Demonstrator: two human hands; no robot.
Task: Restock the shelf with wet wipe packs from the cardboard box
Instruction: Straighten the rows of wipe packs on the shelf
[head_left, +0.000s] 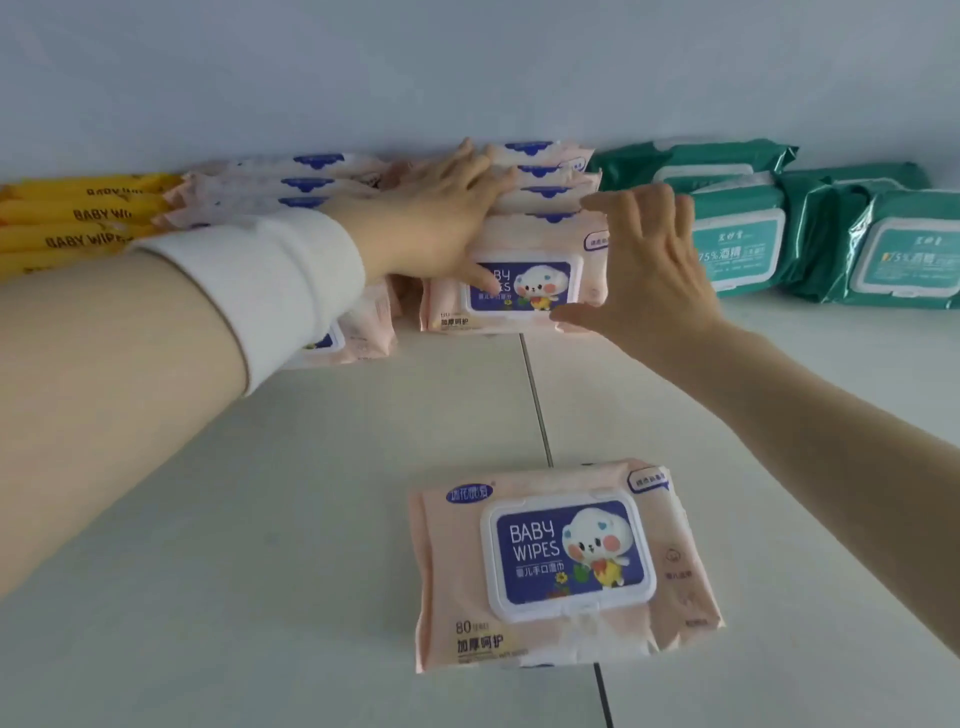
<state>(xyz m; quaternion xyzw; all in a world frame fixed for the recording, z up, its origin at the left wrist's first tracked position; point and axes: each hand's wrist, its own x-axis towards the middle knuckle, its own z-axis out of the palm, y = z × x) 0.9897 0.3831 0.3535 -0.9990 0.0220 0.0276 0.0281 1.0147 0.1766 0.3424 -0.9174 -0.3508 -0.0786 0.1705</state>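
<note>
Evidently both grips released: left hand (436, 218) and right hand (649, 270) touch pink, blue-lidded pack (524, 283).

The white shelf (311, 493) bears one pink pack (561, 566) flat near its front, and at the back pink stacks (540, 244) between yellow packs (78, 218) left and green packs (737, 244) right.

yellow packs (78, 215): cut left | green pack (914, 254): cut right | pink pack (363, 322): behind sleeve (280, 280)

Head-worn wide-angle camera, tilted forward and down, looks across the white shelf (311, 493) toward the pale back wall (467, 62), close to the stacked baby wipes packs (540, 236) at mid-frame.
</note>
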